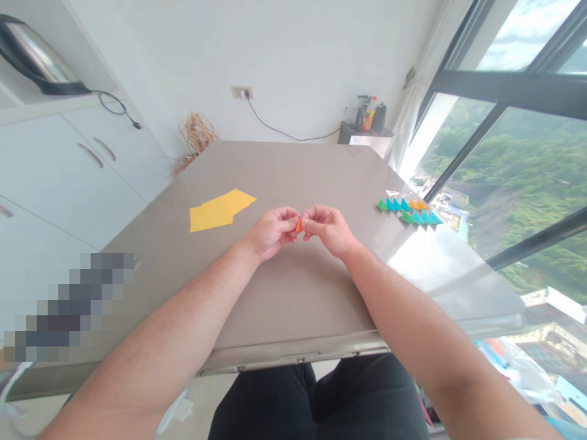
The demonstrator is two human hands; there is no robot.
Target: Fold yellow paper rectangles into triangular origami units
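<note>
Left hand: the left hand (270, 232) is curled above the table (293, 293), fingertips pinching the orange paper piece (298, 225).
Right hand: the right hand (328, 229) meets it, gripping the same piece from the other side.
Yellow sheets: the yellow paper sheets (220, 209) lie flat, left of the hands.
Folded pieces: a cluster of folded paper triangles (409, 211), green, blue and orange, sits near the table's right edge by the window (518, 171).
Wall: a socket (242, 92) with a cable plugged in.
</note>
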